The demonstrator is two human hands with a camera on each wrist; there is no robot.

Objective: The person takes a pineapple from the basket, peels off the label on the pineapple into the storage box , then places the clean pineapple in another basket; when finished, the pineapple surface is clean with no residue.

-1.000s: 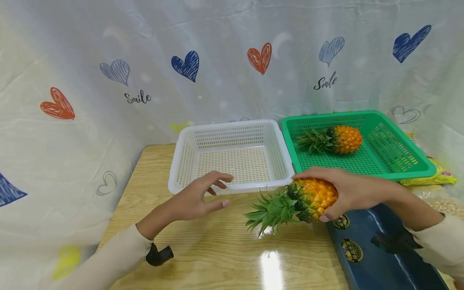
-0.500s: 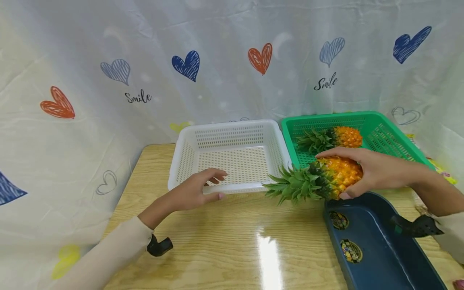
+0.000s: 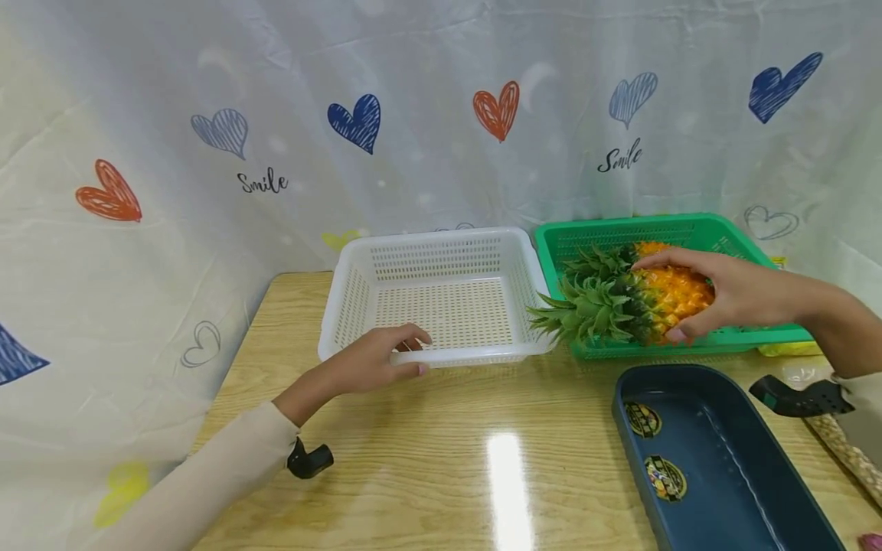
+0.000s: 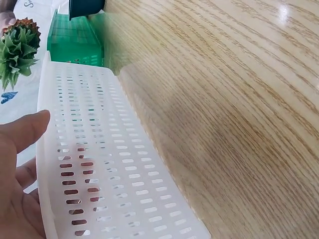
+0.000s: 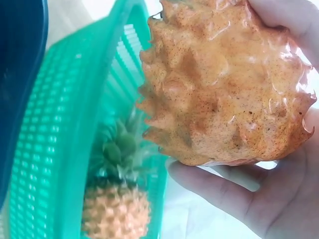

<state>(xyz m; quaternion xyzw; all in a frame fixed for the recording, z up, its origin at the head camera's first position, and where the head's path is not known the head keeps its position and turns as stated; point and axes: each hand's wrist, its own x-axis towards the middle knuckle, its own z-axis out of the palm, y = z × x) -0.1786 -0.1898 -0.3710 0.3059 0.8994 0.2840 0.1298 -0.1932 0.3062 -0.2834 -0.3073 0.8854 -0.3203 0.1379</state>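
Note:
In the head view my right hand (image 3: 747, 291) grips a pineapple (image 3: 678, 295) by its orange body, its leafy crown pointing left. It is held over the front part of a green plastic basket (image 3: 696, 346). A second pineapple (image 5: 117, 209) lies in that basket, partly hidden by the held one in the head view. My left hand (image 3: 372, 358) is at the front rim of a white perforated basket (image 3: 475, 353). In the left wrist view its thumb (image 4: 30, 130) is at the rim's outer side, with the other fingers behind the wall, holding the rim lightly.
A dark blue tray (image 3: 717, 451) with round stickers stands on the wooden table (image 3: 427, 467) at the right front. A bag of pale pieces (image 3: 841, 444) lies beyond it. A white curtain (image 3: 427, 176) with printed hearts hangs behind the baskets.
My right hand has carried the pineapple right and away from me, from above the table to over the green basket. My left hand has shifted slightly lower onto the white basket's rim.

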